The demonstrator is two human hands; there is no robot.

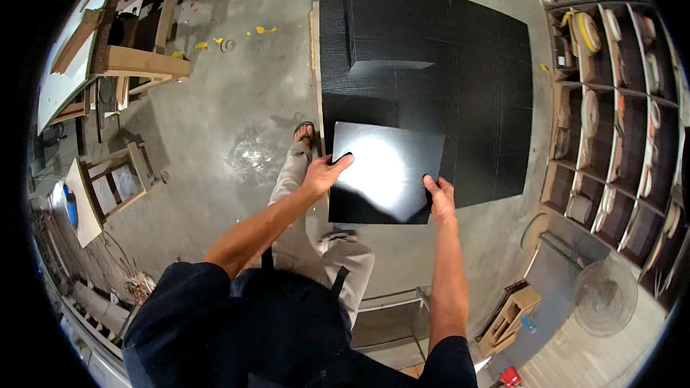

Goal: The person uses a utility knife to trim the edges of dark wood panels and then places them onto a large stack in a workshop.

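I hold a glossy black square panel (384, 172) flat in front of me, above the concrete floor. My left hand (325, 172) grips its left edge, thumb on top. My right hand (440, 197) grips its right lower edge. Just beyond it lies a large stack of black panels (467, 86) on a low base, with a smaller black panel (392, 32) lying on top at the far left. My legs and sandalled foot (304, 133) show beneath the held panel.
Shelves (618, 100) with rolls of edge tape fill the right side. Wooden frames and boards (136, 57) stand at the left, a wooden stool frame (118, 179) nearer. A fan (604, 294) and a small wooden box (512, 312) sit at lower right.
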